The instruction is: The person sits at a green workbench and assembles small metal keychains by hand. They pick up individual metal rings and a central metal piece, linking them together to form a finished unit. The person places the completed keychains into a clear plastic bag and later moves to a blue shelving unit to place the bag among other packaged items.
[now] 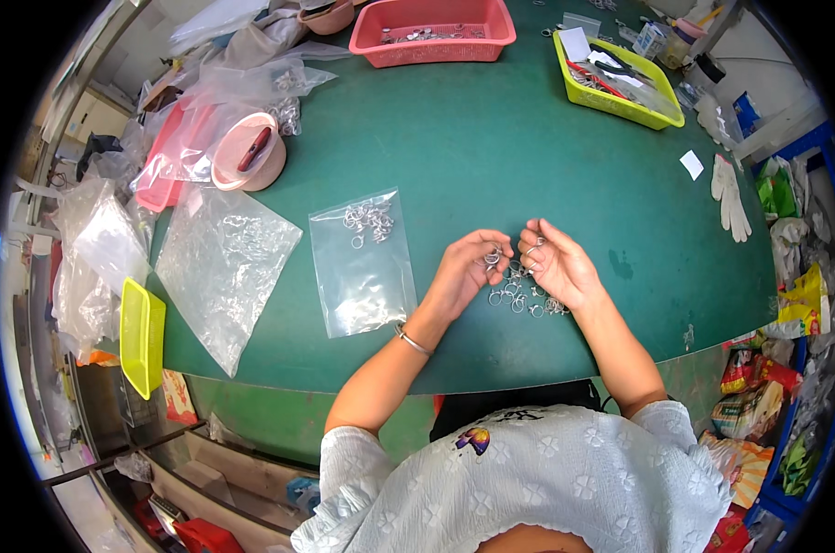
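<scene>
My left hand [470, 271], with a bangle on its wrist, is closed around several small silver-coloured metal rings [493, 259]. Close beside it, my right hand [563, 267] is bent at the fingers, with a silver metal ring [532, 247] at the fingertips. A loose pile of the same kind of rings [519, 297] lies on the green table [454, 147] just below both hands. Left of my left hand a clear plastic bag [362, 286] lies flat, with several rings [369, 221] at its upper part; I cannot tell whether they are inside or on top.
A larger clear bag [224, 276] lies farther left, near a pink bowl [250, 166] and a yellow-green tray [142, 339] at the edge. At the back are a pink basket [433, 57] and a yellow-green basket [611, 104] with tools. A white glove [730, 198] lies right.
</scene>
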The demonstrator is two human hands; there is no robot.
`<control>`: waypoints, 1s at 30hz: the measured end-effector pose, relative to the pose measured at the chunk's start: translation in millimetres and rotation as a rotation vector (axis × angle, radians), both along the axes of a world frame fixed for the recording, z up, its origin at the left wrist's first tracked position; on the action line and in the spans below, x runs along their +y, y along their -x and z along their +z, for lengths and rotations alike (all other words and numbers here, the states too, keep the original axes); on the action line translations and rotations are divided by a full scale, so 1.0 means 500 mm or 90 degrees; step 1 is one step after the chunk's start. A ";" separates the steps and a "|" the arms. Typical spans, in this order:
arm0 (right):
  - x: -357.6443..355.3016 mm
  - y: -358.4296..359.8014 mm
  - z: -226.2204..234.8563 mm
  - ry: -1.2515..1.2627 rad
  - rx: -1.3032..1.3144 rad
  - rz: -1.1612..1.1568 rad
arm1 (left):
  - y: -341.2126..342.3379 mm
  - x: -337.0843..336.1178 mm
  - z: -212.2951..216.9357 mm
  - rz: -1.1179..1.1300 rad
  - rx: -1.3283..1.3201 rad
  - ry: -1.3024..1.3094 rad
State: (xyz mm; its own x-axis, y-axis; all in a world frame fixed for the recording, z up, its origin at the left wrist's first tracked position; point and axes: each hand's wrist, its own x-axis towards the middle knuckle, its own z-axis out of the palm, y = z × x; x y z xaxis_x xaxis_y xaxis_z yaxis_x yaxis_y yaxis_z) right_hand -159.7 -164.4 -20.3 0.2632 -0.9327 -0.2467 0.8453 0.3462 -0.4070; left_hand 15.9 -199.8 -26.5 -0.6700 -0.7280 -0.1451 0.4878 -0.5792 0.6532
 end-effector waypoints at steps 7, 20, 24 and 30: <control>0.019 -0.014 0.020 0.196 0.260 -0.037 | 0.008 0.013 0.001 -0.176 -0.079 -0.007; 0.025 -0.026 0.040 0.353 0.542 -0.057 | -0.001 0.005 -0.015 -0.107 -0.063 -0.003; 0.024 -0.022 0.033 0.338 0.543 -0.067 | -0.001 0.005 -0.031 -0.121 -0.076 -0.006; 0.015 -0.017 0.018 0.275 0.407 -0.096 | 0.002 0.009 -0.014 -0.124 -0.086 -0.011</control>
State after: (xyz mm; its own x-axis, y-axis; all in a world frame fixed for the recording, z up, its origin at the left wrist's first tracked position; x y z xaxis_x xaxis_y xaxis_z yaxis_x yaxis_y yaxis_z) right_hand -151.1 -157.0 -11.6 0.0558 -0.9948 0.0853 0.4264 -0.0535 -0.9029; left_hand 15.0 -195.4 -33.3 -0.7712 -0.5836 -0.2543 0.2752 -0.6659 0.6935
